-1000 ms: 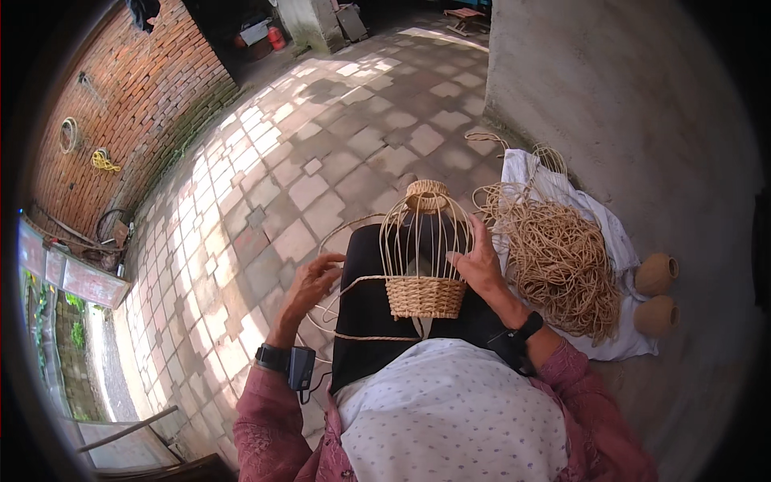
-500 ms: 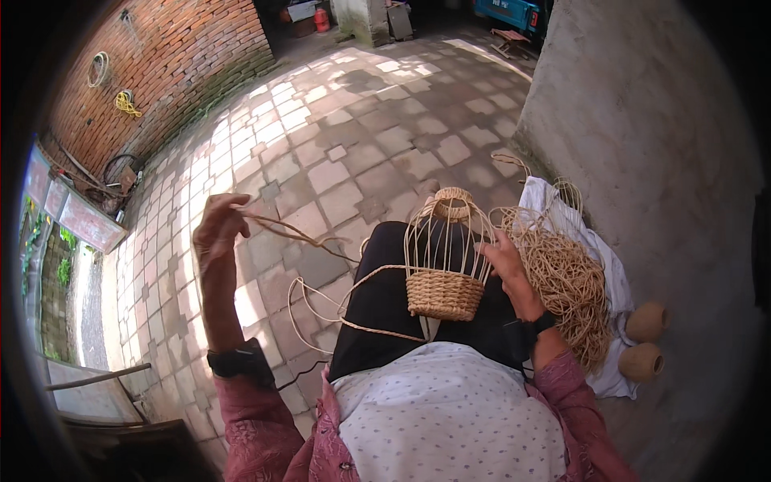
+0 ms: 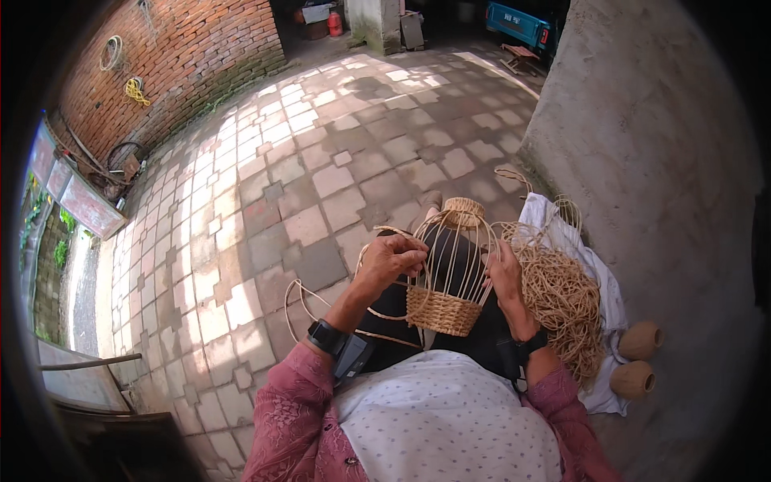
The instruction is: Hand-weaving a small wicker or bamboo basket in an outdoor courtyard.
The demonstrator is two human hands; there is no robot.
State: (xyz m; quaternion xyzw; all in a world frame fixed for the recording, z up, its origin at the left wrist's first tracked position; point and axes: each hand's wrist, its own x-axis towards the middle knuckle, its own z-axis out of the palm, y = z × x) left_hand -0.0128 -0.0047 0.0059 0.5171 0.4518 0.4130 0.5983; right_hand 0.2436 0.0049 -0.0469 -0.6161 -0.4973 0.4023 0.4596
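On my lap rests a partly woven basket [image 3: 444, 312], its woven band at the near end and a smaller woven ring at the far end, joined by bare upright ribs. My left hand [image 3: 393, 259], fingers pinched around a strand of twisted cord [image 3: 377, 313], is at the basket's left ribs; its fingertips partly hide the strand. The cord's slack loops hang left of my knee. With fingers curled about the ribs on the right side, my right hand [image 3: 504, 275] grips the basket.
To my right, a tangled heap of cord [image 3: 562, 297] lies on a white cloth [image 3: 614, 309]. Two small round tan pots [image 3: 640, 341] sit by the cloth's edge. A grey wall [image 3: 642, 161] rises on the right; stone paving [image 3: 329, 181] stretches ahead toward a brick wall [image 3: 201, 48].
My left hand has come in from far left to the basket's left ribs, bringing the cord along. My right hand stays on the basket's right side.
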